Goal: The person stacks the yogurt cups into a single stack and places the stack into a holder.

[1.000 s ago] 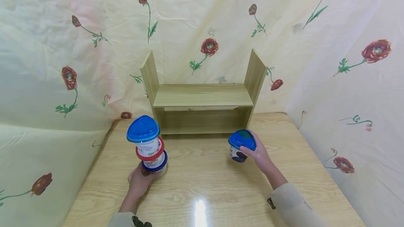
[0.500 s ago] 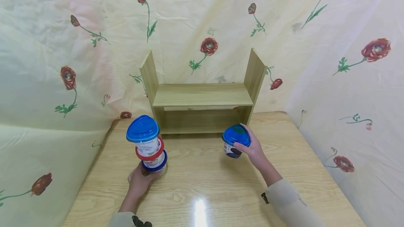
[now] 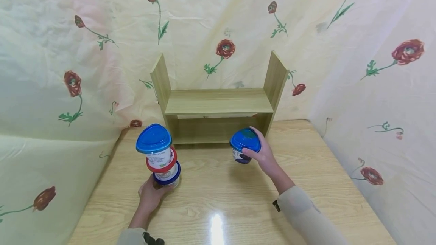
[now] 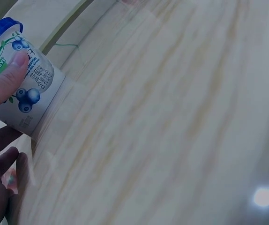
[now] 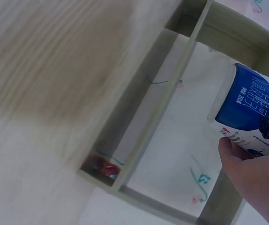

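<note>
A stack of three tubs stands at the left of the table. My left hand [image 3: 150, 196] grips the lowest, which has a dark blue rim [image 3: 175, 179] and blueberries on its label; the left wrist view shows the thumb lying across this blueberry tub [image 4: 40, 77]. Above it sits a red-rimmed tub [image 3: 166, 175], and on top a tub with a blue rounded-triangular lid [image 3: 154, 139]. My right hand [image 3: 267, 158] holds a blue-lidded tub [image 3: 244, 139] over the table, in front of the shelf. Blackberries and a blue panel mark this tub [image 5: 247, 101] in the right wrist view.
A wooden two-tier shelf [image 3: 218, 101] with upright side panels stands at the back of the wooden table [image 3: 204, 192]. Flowered cloth [image 3: 194, 22] hangs behind it and along both sides.
My right hand has moved left and a little farther back with its tub, toward the middle of the shelf front. The left hand and the stack stay in place.
</note>
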### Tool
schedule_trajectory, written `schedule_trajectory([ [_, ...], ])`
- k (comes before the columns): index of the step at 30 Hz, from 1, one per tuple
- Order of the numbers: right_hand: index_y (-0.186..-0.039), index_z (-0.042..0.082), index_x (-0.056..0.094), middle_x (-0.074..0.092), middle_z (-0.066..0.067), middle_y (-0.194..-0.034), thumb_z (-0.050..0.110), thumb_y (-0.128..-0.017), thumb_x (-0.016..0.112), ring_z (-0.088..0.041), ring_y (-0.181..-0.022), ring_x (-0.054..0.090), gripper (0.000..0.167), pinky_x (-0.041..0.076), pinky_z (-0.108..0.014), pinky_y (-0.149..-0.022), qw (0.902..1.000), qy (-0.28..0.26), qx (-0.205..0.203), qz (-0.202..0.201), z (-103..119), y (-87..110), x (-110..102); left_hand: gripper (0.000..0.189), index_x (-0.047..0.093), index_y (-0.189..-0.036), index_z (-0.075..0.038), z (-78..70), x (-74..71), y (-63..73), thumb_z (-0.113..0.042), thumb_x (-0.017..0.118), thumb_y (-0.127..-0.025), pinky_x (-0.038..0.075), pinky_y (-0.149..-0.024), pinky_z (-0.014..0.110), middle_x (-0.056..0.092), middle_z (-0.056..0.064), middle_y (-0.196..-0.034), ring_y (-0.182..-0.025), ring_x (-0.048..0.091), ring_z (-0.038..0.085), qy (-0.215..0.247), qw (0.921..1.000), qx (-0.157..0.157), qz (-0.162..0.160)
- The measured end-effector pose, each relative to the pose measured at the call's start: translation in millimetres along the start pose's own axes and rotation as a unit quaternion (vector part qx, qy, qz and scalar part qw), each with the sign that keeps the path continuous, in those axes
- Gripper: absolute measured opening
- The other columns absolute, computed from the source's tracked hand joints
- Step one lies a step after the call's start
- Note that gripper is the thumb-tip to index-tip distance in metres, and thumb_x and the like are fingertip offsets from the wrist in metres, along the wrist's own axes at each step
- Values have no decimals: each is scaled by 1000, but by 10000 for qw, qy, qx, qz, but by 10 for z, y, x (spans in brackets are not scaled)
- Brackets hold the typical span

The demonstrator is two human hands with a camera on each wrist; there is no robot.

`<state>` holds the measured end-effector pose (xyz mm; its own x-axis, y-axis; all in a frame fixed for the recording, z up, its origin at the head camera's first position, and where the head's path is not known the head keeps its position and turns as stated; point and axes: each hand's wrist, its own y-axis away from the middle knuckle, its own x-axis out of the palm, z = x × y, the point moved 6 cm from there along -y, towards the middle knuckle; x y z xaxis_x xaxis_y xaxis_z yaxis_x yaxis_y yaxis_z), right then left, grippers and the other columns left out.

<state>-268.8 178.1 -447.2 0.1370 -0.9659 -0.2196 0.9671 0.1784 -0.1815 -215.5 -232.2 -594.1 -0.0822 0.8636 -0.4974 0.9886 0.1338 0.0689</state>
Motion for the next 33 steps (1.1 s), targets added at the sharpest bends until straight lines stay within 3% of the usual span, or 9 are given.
schedule_trajectory([
  [19,-159,24,24,34,-21,-154,31,-90,70,-51,-135,38,83,45,-64,-100,9975,99,-215,670,511,-259,313,103,36,-153,-12,3,13,-27,-62,80,-76,-3,-114,66,47,17,-152,-143,36,38,154,9998,65,91],
  [26,-158,21,26,36,-21,-152,35,-89,72,-50,-134,41,84,46,-64,-99,9956,-58,-293,885,656,-309,455,108,34,-155,-11,14,1,-9,-66,79,-74,-1,-114,67,44,18,-154,-144,34,40,-65,9999,24,88],
  [33,-158,24,26,36,-19,-153,45,-86,75,-48,-134,41,89,47,-63,-98,9920,-268,-329,1188,815,-380,640,100,35,-154,-9,-3,-10,12,-59,80,-79,1,-114,66,47,19,-151,-142,37,41,-218,9996,153,17],
])
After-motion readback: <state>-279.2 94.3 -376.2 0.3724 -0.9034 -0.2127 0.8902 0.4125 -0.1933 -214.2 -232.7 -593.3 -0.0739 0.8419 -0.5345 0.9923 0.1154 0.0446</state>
